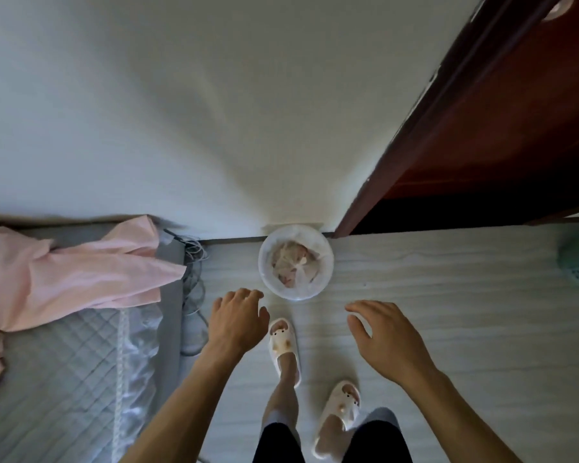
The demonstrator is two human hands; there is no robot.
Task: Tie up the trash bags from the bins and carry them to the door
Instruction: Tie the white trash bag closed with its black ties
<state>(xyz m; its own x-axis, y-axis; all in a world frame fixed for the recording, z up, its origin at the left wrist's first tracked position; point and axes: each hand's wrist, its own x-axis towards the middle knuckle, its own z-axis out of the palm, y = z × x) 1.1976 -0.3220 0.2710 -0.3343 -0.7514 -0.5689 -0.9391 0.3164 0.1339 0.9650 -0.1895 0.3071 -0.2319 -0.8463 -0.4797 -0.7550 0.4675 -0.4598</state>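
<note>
Here the trash bag (293, 265) lines the round bin (264, 272) against the wall beside the door (482, 128), untied; your left hand (236, 324) and right hand (386, 339) hover near it, fingers loosely spread, holding nothing, placed to gather its rim.

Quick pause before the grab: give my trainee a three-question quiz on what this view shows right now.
1. True or false: the left hand already grips the trash bag.
2. Where does the bin stand? A) in the middle of the floor B) against the wall, beside the door frame C) on a table
3. Fill in: the cloth draped on the bed is ___.
Key: 1 false; 2 B; 3 pink.
</note>
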